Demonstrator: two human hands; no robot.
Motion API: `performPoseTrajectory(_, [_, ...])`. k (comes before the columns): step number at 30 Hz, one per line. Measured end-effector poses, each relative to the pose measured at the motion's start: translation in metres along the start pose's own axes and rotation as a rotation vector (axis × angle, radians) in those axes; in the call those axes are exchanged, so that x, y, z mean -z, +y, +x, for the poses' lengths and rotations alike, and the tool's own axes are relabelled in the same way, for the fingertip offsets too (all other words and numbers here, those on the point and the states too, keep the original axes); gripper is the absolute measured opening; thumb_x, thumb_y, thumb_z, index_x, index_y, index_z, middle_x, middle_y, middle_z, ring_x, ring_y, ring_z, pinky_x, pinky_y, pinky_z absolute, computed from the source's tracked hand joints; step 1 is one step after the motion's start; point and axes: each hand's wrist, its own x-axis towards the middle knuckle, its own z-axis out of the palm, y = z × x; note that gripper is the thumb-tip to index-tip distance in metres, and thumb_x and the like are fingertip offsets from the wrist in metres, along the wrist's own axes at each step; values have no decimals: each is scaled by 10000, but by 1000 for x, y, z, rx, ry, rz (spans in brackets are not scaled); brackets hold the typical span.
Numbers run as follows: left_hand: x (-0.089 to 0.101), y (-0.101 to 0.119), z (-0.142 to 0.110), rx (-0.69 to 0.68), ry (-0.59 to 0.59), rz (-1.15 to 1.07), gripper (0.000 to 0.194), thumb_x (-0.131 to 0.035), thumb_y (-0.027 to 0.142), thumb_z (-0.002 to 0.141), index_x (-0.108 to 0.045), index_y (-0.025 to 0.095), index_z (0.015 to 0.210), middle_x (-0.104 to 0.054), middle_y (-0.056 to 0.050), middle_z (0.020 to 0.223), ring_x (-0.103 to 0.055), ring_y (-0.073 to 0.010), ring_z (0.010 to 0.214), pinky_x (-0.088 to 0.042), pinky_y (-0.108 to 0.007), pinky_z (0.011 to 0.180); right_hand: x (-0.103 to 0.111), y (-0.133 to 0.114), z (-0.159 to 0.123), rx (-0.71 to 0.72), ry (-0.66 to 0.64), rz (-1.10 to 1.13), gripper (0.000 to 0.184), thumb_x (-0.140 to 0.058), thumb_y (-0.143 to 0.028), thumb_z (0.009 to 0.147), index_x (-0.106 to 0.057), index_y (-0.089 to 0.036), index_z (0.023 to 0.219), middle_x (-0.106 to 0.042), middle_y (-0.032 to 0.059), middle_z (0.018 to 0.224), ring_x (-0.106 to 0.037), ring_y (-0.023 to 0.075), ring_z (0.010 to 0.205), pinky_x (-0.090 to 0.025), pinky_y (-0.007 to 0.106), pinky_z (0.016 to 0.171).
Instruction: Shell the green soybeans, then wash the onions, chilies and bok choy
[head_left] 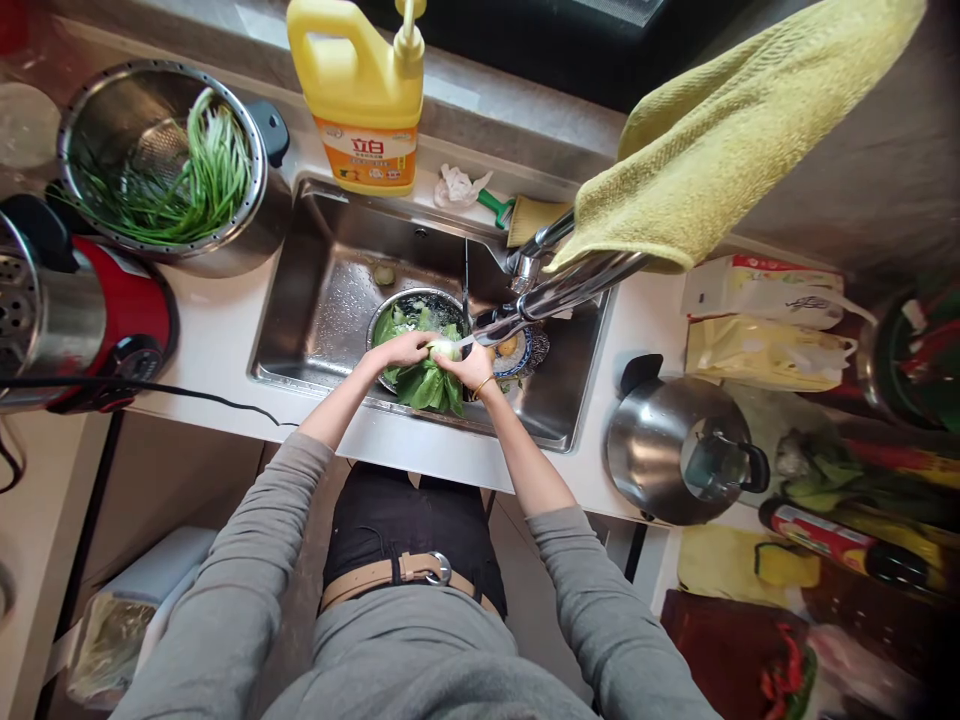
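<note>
Both my hands grip a head of leafy greens (429,388) with a pale base and broad leaves, over the left basin of the steel sink (322,265). My left hand (405,348) is closed at the pale base from the left. On the other side, my right hand (472,368) is wrapped round it, and its far fingers are partly hidden. Water runs from the faucet (502,325) onto the greens. Below is a metal bowl (377,310) with water and loose leaves. A blue-patterned dish (527,357) with round yellowish items lies to the right.
A pot (259,200) of green onions stands left, beside a red appliance (135,310). Behind the sink are a yellow detergent jug (367,100) and a green-handled brush (529,218). A yellow towel (697,150) hangs over the faucet. A kettle (652,450) stands right.
</note>
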Motion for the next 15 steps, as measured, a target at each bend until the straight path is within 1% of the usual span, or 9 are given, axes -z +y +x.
performPoseTrajectory(3, [7,-5,2,-28,-32,-42,540,-408,97,717,-641,167,1199,-675,-43,1203,-589,-210,1119,-428,-329,1008,-3,0,1,-5,51,-29,552,-777,-520,518,-608,-159,901,-674,95,907,-628,252,866,-526,394,807])
performPoseTrajectory(6, [14,-10,3,-41,-42,-90,516,-427,85,716,-665,163,1167,-680,-49,1196,-588,-202,1139,-414,-325,1030,-4,-5,2,-8,43,11,532,-765,-519,525,-592,-152,869,-667,97,899,-624,237,851,-531,370,783])
performPoseTrajectory(8, [18,-13,2,-40,-29,-145,466,-465,99,727,-680,156,1137,-691,-62,1170,-598,-202,1129,-413,-325,1034,-3,-9,3,-4,9,47,486,-758,-513,539,-575,-155,813,-657,77,840,-616,210,789,-532,340,731])
performPoseTrajectory(10, [20,-16,0,-20,-11,-227,426,-497,137,752,-679,145,1137,-699,-80,1144,-614,-204,1099,-429,-334,1019,-1,-12,2,-32,-33,104,453,-751,-512,555,-548,-169,770,-631,39,740,-584,168,672,-518,300,626])
performPoseTrajectory(13, [18,-18,-4,19,9,-379,427,-502,205,795,-647,119,1187,-700,-111,1127,-631,-206,1051,-459,-357,980,-1,-13,1,-129,-93,241,457,-730,-542,583,-507,-194,778,-533,-38,571,-461,104,477,-425,251,452])
performPoseTrajectory(15, [15,-18,-6,24,31,-457,441,-518,256,808,-631,110,1209,-692,-127,1137,-627,-209,1056,-458,-371,980,-2,-10,0,-168,-114,322,486,-724,-580,581,-493,-207,791,-474,-69,506,-391,85,413,-367,240,400])
